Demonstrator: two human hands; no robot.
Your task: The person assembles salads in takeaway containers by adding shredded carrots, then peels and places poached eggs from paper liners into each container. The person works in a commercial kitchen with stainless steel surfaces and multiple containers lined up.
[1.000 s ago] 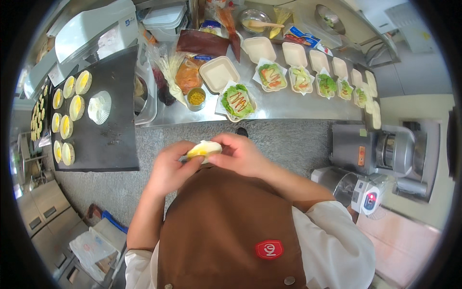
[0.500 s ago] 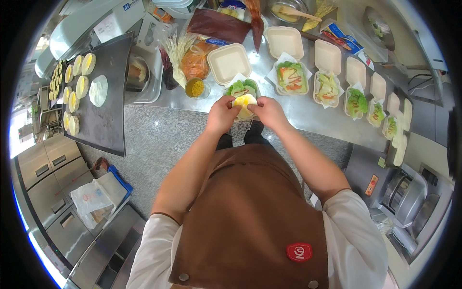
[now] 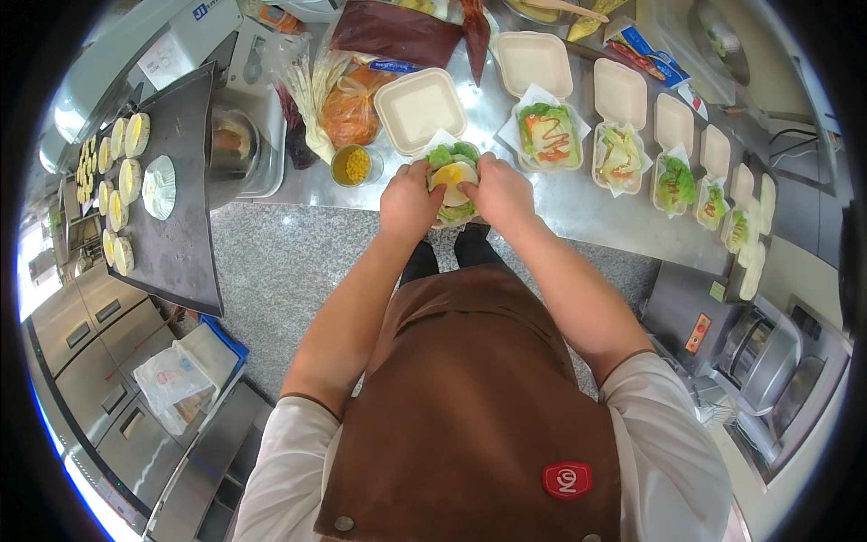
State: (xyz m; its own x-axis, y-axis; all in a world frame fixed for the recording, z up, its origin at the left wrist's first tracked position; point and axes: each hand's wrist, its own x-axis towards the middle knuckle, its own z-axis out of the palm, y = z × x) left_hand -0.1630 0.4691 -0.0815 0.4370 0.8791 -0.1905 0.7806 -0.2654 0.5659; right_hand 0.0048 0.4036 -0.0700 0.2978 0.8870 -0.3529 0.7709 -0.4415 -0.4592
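Note:
My left hand point(image 3: 406, 200) and my right hand point(image 3: 502, 193) meet at the table's near edge, thumbs on a round fried egg point(image 3: 454, 181), white with a yellow middle. The egg lies over green lettuce point(image 3: 462, 154) in a pale takeaway box whose lid point(image 3: 417, 113) stands open behind it. Both hands are closed about the egg's sides, with some fingers hidden. Left of my left hand stands a metal cup point(image 3: 354, 166) of yellow corn-like bits. To the right of my right hand is another open box point(image 3: 535, 63) holding lettuce and a sauced filling.
Several more open boxes point(image 3: 623, 90) with lettuce line the steel table to the right. A black tray point(image 3: 185, 217) at left carries round cups with yellow filling and a white paper cup point(image 3: 159, 187). Piping bags and an orange-filled bag point(image 3: 354, 113) lie behind the metal cup.
The egg has turned flatter over the lettuce, and more lettuce shows below it. My hands have come closer round its sides. The whole view has shifted slightly.

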